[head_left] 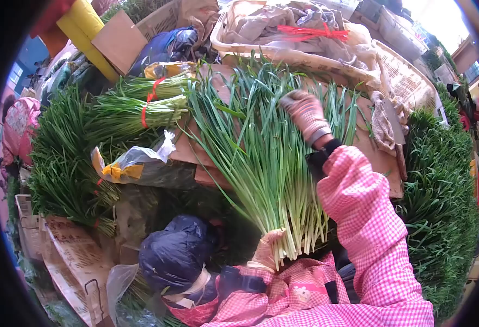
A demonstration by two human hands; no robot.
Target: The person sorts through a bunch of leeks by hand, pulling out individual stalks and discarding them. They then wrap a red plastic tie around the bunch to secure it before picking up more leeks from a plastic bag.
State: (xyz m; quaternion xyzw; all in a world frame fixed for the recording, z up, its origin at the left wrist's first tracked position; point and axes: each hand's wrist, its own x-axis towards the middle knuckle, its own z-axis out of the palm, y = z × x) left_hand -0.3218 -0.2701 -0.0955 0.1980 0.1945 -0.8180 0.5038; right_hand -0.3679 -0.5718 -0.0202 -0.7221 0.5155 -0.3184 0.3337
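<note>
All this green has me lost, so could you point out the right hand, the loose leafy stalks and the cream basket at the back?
Right hand [304,111]: head view, back of the hand.
Leafy stalks [296,215]: head view, pale lower stems.
Cream basket [326,65]: head view, near side.

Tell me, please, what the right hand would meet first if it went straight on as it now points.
The right hand would probably meet the green leaves first, though depth is unclear.
</note>
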